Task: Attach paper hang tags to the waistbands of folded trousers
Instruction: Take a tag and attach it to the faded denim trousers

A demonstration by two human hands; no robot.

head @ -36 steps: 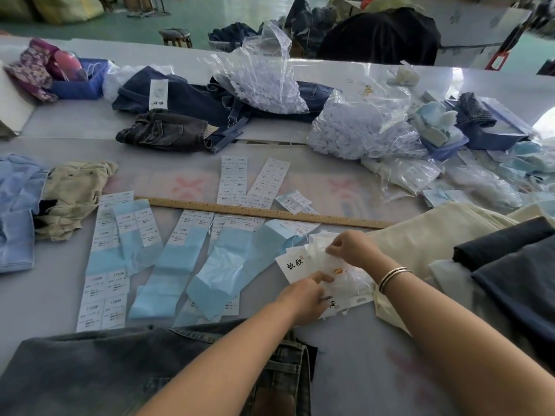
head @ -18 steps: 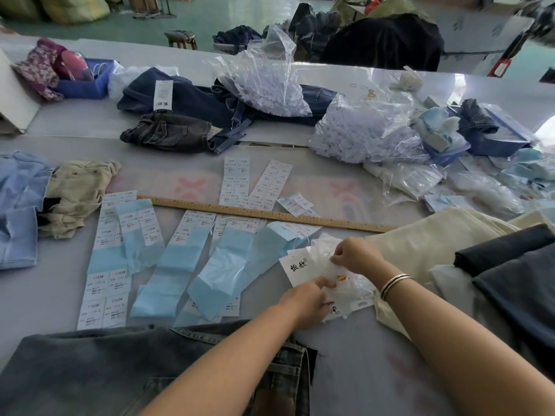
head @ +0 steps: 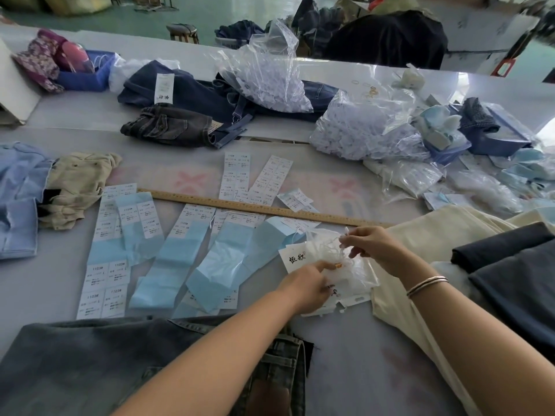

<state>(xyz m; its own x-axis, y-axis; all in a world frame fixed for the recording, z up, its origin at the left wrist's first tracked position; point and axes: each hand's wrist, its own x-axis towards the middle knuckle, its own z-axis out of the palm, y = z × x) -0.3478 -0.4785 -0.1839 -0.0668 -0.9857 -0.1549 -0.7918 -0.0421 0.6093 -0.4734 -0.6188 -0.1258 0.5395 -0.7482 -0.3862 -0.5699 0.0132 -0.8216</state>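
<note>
Right hand (head: 371, 246) has lifted, pinching a string (head: 326, 246) from the bag (head: 357, 273) at 12 o'clock of the jeans (head: 90, 364); left hand (head: 306, 285) pins tags (head: 295, 258): fastening comes next.

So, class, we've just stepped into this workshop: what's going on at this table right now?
A person is sorting a small pile of white hang tags on the table. The left hand holds the pile down while the right hand pinches a white string above it. Grey jeans lie in front, with no tag visible on them. Sticker strips and a wooden ruler lie beyond; cream and dark trousers wait to the right.
</note>
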